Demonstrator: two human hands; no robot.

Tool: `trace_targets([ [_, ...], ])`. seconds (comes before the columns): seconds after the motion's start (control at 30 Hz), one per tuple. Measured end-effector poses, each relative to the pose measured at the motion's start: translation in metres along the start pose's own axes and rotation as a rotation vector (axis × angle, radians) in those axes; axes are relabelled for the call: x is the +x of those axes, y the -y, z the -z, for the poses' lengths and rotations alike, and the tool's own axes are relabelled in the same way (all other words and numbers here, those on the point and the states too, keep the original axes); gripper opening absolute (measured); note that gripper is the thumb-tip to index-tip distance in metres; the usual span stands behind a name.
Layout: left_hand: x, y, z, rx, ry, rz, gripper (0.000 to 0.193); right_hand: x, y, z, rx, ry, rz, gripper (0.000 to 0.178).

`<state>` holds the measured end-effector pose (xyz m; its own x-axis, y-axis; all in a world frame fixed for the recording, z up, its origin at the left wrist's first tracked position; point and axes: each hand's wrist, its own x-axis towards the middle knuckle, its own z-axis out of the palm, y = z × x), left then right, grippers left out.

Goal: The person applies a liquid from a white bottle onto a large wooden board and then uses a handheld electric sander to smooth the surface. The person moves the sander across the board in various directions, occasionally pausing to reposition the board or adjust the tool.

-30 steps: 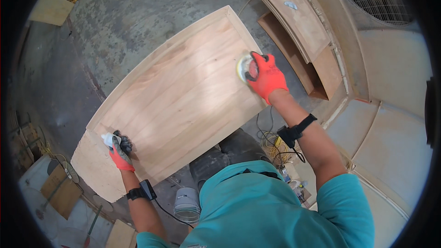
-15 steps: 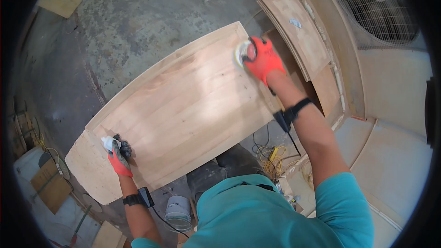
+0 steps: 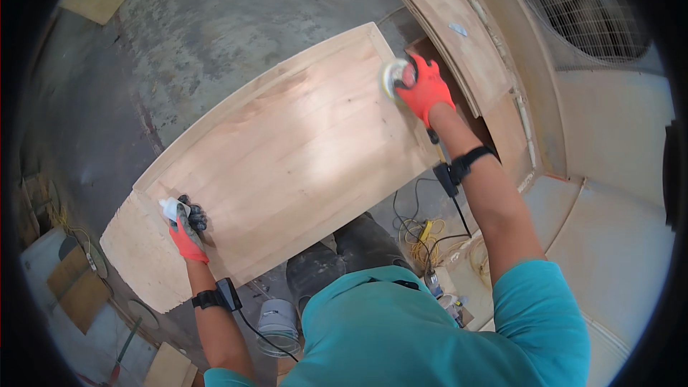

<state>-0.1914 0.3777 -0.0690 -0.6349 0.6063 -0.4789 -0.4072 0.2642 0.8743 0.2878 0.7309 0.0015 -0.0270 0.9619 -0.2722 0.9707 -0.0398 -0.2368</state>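
A broad pale wooden panel (image 3: 287, 158) with a curved far edge and raised rim strips lies across the middle. My right hand (image 3: 428, 93), in a red glove with dark fingertips, wraps round a round sander (image 3: 394, 77). The sander's pale disc sits on the panel near its far right end. At the panel's left end my left hand (image 3: 188, 235), gloved alike, is closed around a small white plastic bottle (image 3: 170, 208) with a nozzle. Its dark fingers rest at the panel's surface, and they partly hide the bottle.
Stacked wooden boards (image 3: 466, 50) stand just right of the panel, before a wire-guarded fan (image 3: 580, 14). A clear-and-white bucket (image 3: 277, 319) is on the floor by my legs. Yellow and black cords (image 3: 428, 242) lie tangled under the panel's near edge.
My right hand has moved the sander a little to the right along the panel's end. My left hand stays in place with the bottle. The whole view has shifted slightly.
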Motion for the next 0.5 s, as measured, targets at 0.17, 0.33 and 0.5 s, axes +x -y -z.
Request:
trace_targets([
  [0.17, 0.000, 0.003, 0.004, -0.005, 0.059, -0.005, 0.036, -0.096, -0.067, -0.014, 0.070, -0.016, -0.136, 0.079],
  [0.33, -0.001, -0.001, 0.002, -0.004, 0.115, -0.030, 0.040, -0.188, -0.054, -0.041, 0.099, 0.000, -0.091, 0.076],
  [0.5, -0.009, -0.010, 0.015, -0.120, 0.096, -0.137, 0.038, -0.251, 0.020, -0.083, 0.161, 0.028, 0.186, 0.072],
])
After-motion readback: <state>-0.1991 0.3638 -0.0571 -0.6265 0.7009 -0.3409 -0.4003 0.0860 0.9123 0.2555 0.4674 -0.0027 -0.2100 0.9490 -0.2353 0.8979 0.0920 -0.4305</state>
